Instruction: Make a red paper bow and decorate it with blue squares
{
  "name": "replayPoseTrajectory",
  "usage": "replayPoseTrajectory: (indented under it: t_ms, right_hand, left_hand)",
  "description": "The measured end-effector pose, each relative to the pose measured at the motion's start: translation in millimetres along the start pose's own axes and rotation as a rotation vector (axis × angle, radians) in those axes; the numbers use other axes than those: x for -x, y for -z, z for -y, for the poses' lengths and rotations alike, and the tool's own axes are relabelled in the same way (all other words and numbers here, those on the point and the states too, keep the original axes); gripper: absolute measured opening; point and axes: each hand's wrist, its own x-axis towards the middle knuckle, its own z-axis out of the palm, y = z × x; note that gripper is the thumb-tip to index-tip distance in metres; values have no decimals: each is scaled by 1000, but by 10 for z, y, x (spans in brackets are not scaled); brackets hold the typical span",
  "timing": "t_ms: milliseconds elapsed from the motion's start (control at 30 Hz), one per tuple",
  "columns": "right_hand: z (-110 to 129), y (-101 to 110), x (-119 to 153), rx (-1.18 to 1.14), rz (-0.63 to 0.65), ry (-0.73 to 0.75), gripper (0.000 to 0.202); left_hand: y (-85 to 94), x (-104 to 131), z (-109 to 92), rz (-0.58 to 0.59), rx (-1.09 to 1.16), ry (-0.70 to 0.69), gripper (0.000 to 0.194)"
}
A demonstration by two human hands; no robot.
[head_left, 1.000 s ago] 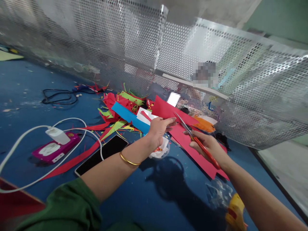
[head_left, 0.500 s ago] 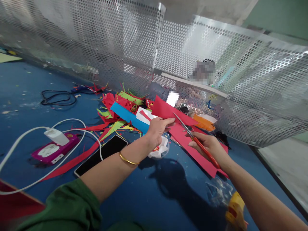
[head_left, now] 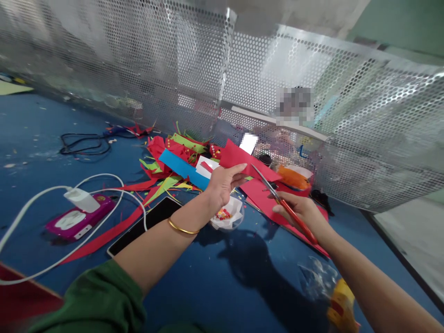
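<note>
Pinched a red sheet (head_left: 234, 152) in the left grip (head_left: 222, 185), between thumb and fingers, with the paper spread out beyond the fingertips and to both sides of them. Held it at a slant above the counter (head_left: 194, 296). Curled the right grip (head_left: 308, 211) around the red-orange handles of the scissors (head_left: 296, 220), pointing the blades up and left toward the left fingertips. Had the blade tip just right of those fingertips, overlapping the red sheet in view; could not tell whether touching it, nor make out the spread of the blades. Had more red paper (head_left: 262, 201) lying lower on the counter, partly behind the scissors and the right grip. Wore a gold bracelet (head_left: 183, 230) on the left wrist. Had a clear bowl (head_left: 240, 219) just below the left grip, lined with white paper and holding small red and yellow bits. Covered part of a phone (head_left: 152, 219) with the left forearm. Saw a blue strip (head_left: 182, 166) among red and green scraps (head_left: 189, 142) beyond the left grip, near a metal screen (head_left: 194, 69).
</note>
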Motion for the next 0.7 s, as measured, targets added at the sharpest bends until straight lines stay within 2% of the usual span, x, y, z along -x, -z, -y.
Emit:
replayPoseTrajectory:
  t_ms: [200,400,700]
  right_hand:
    - [38,20,27,18,20,12,45]
    - [67,41,33,22,73,14,52]
    - [66,46,-15,54,77,-22,65]
  left_hand:
    - [-8,25,-22,-9,-24,4,13]
    - [-20,50,17,-42,-53,16,13]
    - [-40,83,91,-39,-102,28,11]
